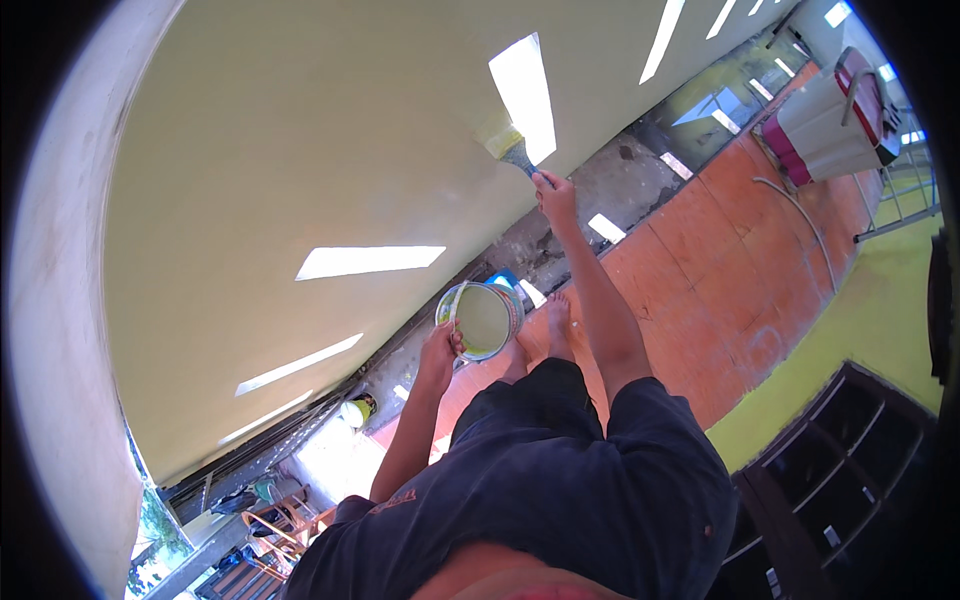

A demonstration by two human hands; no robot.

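My right hand (556, 196) is closed round the handle of a paintbrush (514, 152), its arm stretched out ahead. The brush's pale yellowish bristles lie at the wall (300, 170), beside a bright patch of sunlight; whether they press on it I cannot tell. My left hand (443, 350) grips the left edge of a round paint bucket (485, 320) and its handle. Inside the bucket is a pale greenish-yellow surface that looks like paint. It is held in front of my body, above my bare feet.
Orange floor tiles (700, 270) run along a rough grey strip (620, 190) at the wall's foot. A small yellowish can (356, 411) stands low by the wall. Farther right are a white and pink washing machine (830, 120), a hose (808, 225) and a dark-framed window (850, 450).
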